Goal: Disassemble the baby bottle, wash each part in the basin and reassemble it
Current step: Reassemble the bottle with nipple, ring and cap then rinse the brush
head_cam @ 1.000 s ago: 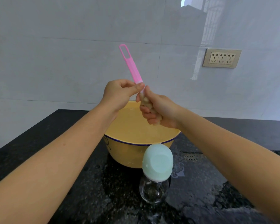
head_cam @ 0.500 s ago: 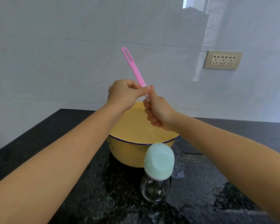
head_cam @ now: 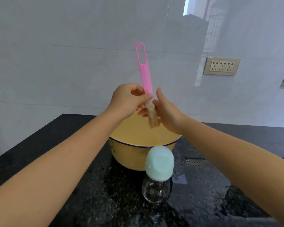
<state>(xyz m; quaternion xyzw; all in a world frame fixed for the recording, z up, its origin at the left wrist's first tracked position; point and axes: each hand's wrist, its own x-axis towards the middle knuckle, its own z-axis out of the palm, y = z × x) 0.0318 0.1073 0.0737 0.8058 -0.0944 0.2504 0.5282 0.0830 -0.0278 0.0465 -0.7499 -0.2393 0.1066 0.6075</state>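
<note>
While it stands capped, touching the front of the yellow basin [head_cam: 129, 154], the baby bottle [head_cam: 156, 190] sits between your forearms: a dropped elbow could topple it on the wet counter [head_cam: 56, 161]. Left hand [head_cam: 126, 100] pinches the pink brush [head_cam: 144, 74] handle. Right hand [head_cam: 167, 112] lies against its sponge head, grip too blurred to tell. Wall socket [head_cam: 221, 66] well apart.

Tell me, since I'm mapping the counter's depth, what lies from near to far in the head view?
Baby bottle → yellow basin → wall socket. The pink brush, pinched by the left hand, overlaps the basin, so it is left out.
</note>
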